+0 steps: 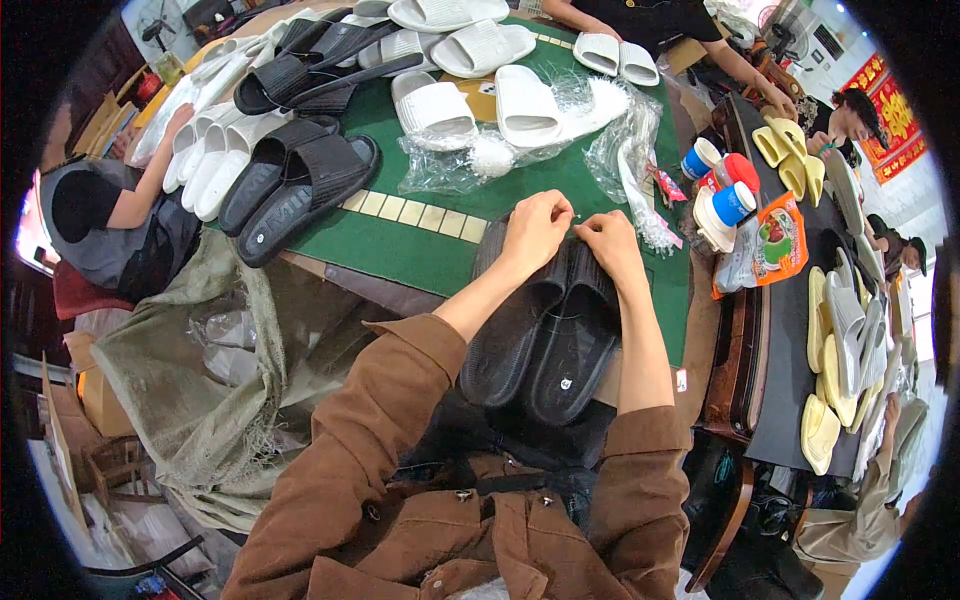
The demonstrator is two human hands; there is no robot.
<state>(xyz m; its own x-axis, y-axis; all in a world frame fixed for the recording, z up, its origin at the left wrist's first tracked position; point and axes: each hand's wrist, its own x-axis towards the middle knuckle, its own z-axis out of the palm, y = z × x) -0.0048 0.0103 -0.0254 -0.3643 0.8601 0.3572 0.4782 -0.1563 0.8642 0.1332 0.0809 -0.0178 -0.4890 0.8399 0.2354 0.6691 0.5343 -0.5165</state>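
A pair of black slide sandals lies in front of me at the near edge of the green table, toes pointing away. Above their straps, my left hand is closed with thumb and fingers pinched together. Close to its right, my right hand pinches in the same way. Something tiny and pale shows between the fingertips, too small to name. Just beyond my hands lie white slides with clear plastic wrap around them.
More black slides and white slides crowd the table's left. White-and-blue cups and an orange packet stand on the right. Yellow slides line a dark side table. Other people work at the left and far side.
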